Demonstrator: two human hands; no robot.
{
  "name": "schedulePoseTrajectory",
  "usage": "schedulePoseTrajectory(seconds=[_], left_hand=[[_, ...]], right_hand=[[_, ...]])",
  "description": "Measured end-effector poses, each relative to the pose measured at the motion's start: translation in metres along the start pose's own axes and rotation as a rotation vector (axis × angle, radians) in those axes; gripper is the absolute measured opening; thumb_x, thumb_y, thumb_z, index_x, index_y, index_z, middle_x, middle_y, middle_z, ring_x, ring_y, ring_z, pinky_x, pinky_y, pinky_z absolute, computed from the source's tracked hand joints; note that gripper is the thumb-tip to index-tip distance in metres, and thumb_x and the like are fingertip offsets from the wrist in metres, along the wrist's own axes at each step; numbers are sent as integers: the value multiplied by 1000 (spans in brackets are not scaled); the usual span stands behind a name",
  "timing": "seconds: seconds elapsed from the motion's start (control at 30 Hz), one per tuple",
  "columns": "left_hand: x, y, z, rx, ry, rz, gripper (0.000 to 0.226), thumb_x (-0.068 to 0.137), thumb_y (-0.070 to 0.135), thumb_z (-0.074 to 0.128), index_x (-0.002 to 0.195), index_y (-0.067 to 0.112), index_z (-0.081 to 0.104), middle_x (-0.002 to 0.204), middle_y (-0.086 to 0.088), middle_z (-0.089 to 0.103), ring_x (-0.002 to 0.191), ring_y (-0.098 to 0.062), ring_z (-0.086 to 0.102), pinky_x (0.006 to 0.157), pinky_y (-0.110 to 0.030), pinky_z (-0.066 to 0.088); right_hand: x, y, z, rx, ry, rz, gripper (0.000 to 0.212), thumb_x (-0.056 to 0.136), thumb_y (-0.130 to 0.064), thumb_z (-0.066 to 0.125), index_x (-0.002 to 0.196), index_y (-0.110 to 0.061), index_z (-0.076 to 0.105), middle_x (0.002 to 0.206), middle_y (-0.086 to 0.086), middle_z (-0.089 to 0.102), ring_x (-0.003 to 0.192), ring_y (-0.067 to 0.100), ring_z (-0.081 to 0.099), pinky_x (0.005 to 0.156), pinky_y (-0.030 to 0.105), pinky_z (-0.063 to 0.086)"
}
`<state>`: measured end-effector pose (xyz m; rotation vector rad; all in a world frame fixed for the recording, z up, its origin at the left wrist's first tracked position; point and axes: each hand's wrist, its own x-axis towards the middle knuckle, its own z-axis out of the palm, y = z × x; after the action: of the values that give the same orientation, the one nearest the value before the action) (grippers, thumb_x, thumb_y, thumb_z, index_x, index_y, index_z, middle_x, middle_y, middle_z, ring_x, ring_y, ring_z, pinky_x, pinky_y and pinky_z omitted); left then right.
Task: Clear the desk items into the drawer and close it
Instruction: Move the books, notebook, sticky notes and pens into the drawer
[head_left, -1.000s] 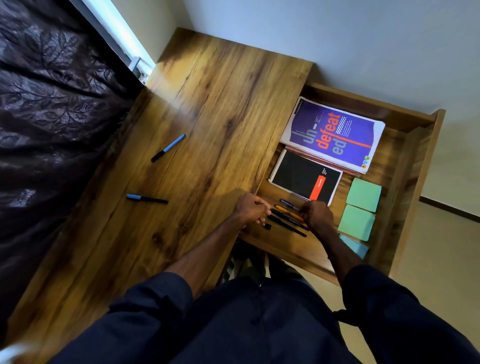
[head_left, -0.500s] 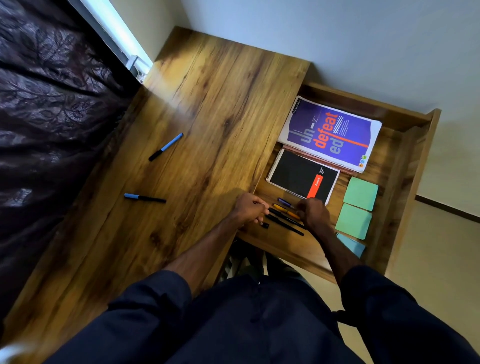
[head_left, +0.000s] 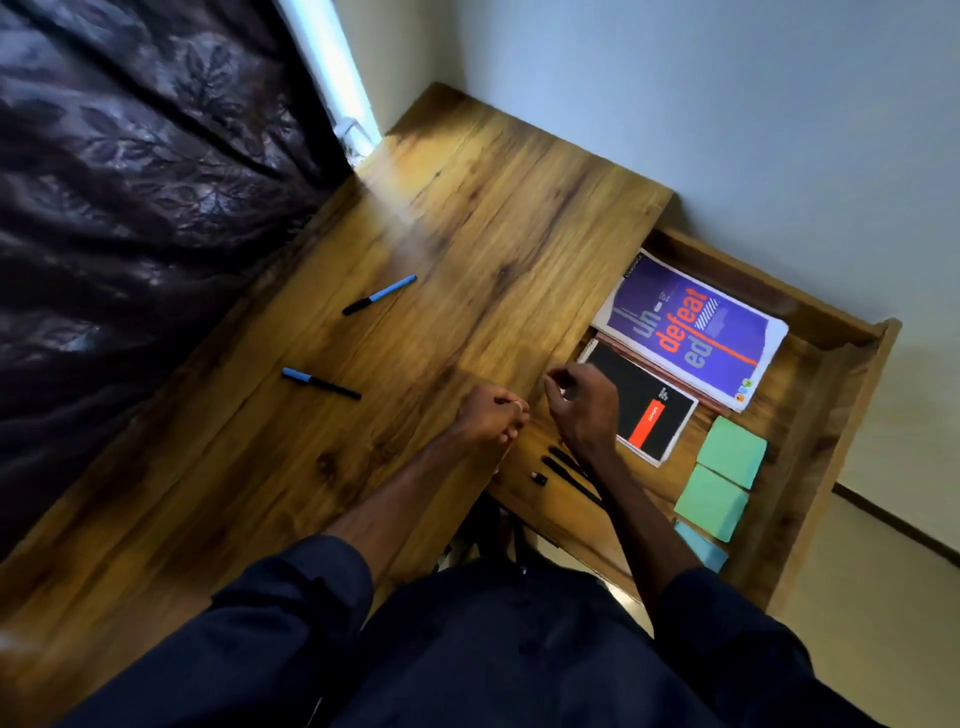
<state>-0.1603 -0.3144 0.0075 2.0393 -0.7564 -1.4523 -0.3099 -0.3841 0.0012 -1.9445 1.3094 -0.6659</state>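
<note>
Two blue-and-black pens lie on the wooden desk (head_left: 467, 249): one (head_left: 379, 295) farther back, one (head_left: 321, 383) nearer. The open drawer (head_left: 831, 415) at the right holds a purple book (head_left: 691, 327), a black notebook (head_left: 649, 415), two green sticky pads (head_left: 730, 460) (head_left: 711, 501), a blue pad (head_left: 701, 546) and several dark pens (head_left: 569, 470). My left hand (head_left: 491, 418) hovers at the desk's edge, fingers curled, nothing visible in it. My right hand (head_left: 582, 402) is raised over the drawer's near left corner, fingers loosely curled and empty, covering part of the pens.
A dark patterned curtain (head_left: 130, 208) hangs along the desk's left side beside a bright window strip (head_left: 332, 67). Pale walls (head_left: 727, 104) meet behind the desk. My dark-clothed lap (head_left: 493, 649) fills the bottom of the view.
Both hands have lifted off the pens in the drawer and moved left toward the desk top. The pens stay in the drawer. The camera view has shifted.
</note>
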Motion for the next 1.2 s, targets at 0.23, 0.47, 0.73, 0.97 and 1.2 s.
schedulePoseTrajectory(seconds=[0.23, 0.47, 0.73, 0.97, 1.2], left_hand=[[-13, -23, -74, -36, 268, 5, 13, 94, 12, 64, 95, 10, 76, 82, -1, 77, 62, -15, 68, 53, -26, 55], [-22, -73, -134, -185, 590, -156, 16, 93, 19, 59, 84, 23, 73, 75, 12, 76, 61, -10, 70, 70, -32, 61], [-34, -119, -174, -293, 881, -321, 22, 98, 32, 58, 113, 18, 68, 102, 6, 73, 88, -11, 67, 66, -23, 50], [-21, -141, -192, -484, 893, -343, 9, 96, 27, 61, 94, 21, 55, 102, -4, 72, 91, -23, 68, 73, -36, 51], [5, -136, -194, -579, 797, -274, 39, 82, 52, 69, 94, 16, 73, 77, 3, 76, 67, -21, 73, 63, -37, 60]], right_hand=[[27, -58, 58, -30, -206, -180, 10, 84, -13, 71, 93, -14, 73, 88, 0, 70, 74, 10, 63, 69, 32, 56], [31, -108, 134, -85, -441, -243, 20, 80, -12, 65, 97, -14, 75, 94, 2, 77, 81, 18, 72, 72, 39, 59], [32, -156, 213, -205, -682, -288, 27, 82, -32, 71, 102, -14, 73, 97, 7, 75, 88, 26, 70, 75, 40, 58], [26, -161, 252, -344, -705, -322, 12, 84, -17, 63, 81, -6, 61, 85, 20, 63, 75, 38, 62, 57, 36, 40], [40, -158, 217, -169, -757, -290, 9, 83, -14, 69, 80, -6, 72, 73, 7, 69, 64, 21, 62, 54, 30, 40]])
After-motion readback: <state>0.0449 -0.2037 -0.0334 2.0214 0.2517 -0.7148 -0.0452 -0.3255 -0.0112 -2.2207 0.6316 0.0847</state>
